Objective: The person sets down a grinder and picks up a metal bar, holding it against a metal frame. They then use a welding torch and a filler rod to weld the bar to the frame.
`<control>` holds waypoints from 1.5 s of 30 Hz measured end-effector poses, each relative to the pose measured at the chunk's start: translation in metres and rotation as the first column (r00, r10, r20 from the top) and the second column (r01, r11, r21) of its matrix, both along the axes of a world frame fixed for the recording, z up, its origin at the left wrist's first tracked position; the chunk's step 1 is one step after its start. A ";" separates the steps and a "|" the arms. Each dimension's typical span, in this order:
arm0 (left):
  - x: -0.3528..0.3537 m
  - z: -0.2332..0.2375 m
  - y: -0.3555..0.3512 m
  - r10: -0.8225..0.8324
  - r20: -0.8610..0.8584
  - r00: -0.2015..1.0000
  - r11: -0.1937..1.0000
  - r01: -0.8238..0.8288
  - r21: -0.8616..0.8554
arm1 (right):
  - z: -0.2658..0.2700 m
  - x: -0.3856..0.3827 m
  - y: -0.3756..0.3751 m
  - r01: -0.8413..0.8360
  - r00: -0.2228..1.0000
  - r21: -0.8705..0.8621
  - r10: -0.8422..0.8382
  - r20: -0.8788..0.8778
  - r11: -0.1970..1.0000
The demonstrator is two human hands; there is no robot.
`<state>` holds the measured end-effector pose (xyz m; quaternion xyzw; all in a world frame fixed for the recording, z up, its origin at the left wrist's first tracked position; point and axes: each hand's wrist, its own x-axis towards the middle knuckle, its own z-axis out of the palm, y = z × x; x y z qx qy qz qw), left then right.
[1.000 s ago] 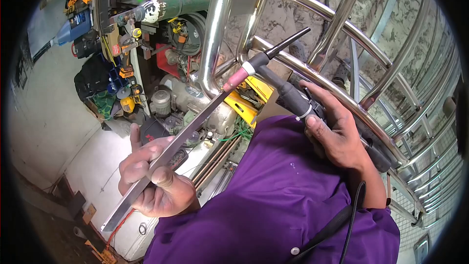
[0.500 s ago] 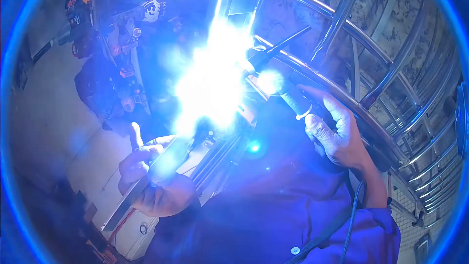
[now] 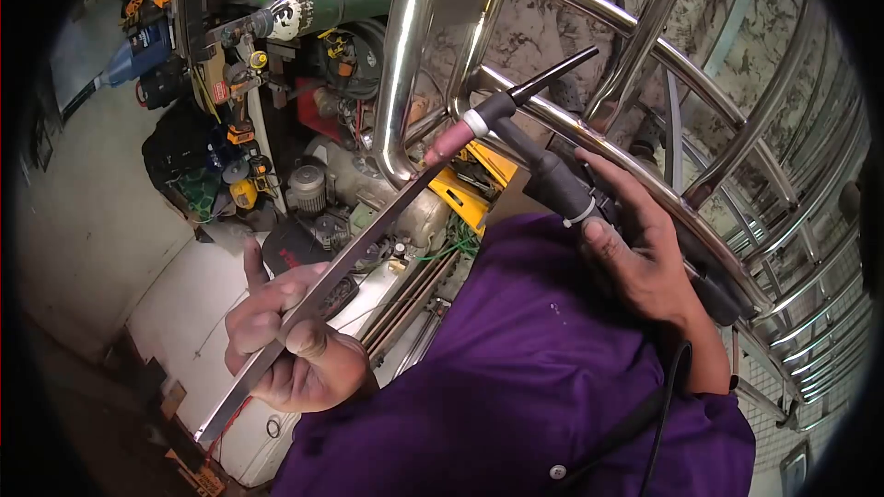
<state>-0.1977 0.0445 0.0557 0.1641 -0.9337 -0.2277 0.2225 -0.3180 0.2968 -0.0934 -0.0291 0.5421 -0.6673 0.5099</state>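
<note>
My left hand (image 3: 318, 373) is closed around a long flat metal strip (image 3: 368, 237), which slants up to the right. Its far end meets the bent lower corner of a shiny steel tube (image 3: 405, 83), close to the torch nozzle; whether strip and tube touch is hard to tell. In my right hand (image 3: 649, 267) is a TIG welding torch (image 3: 554, 186) with a pink nozzle, pointing down-left at that corner. Its black back cap sticks out up-right. No arc shows at the tip. Fingers behind the torch handle are partly hidden.
Curved polished tube framework (image 3: 709, 92) fills the right side, close by my right hand. A green gas cylinder (image 3: 354, 0) lies at the top. Beyond the strip are a motor (image 3: 308, 189), a yellow object (image 3: 460, 198) and several power tools. A cable hangs by my right sleeve.
The blinding blue-white arc at the tube corner has gone out, so the nozzle, strip end and background show clearly. Both hands keep nearly the same places and grips.
</note>
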 end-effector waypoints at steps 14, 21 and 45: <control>0.003 0.005 -0.008 -0.070 0.033 0.997 0.996 0.072 -0.059 | 0.006 -0.001 -0.001 -0.019 0.986 0.032 0.013 0.166 0.999; -0.001 0.002 -0.002 -0.007 0.012 1.000 0.996 0.008 -0.084 | 0.006 -0.001 -0.001 -0.042 0.987 0.047 0.034 0.159 0.998; 0.006 0.001 0.001 0.050 -0.010 0.999 0.994 -0.051 -0.101 | -0.005 0.001 0.003 -0.042 0.973 0.121 0.069 -0.222 0.992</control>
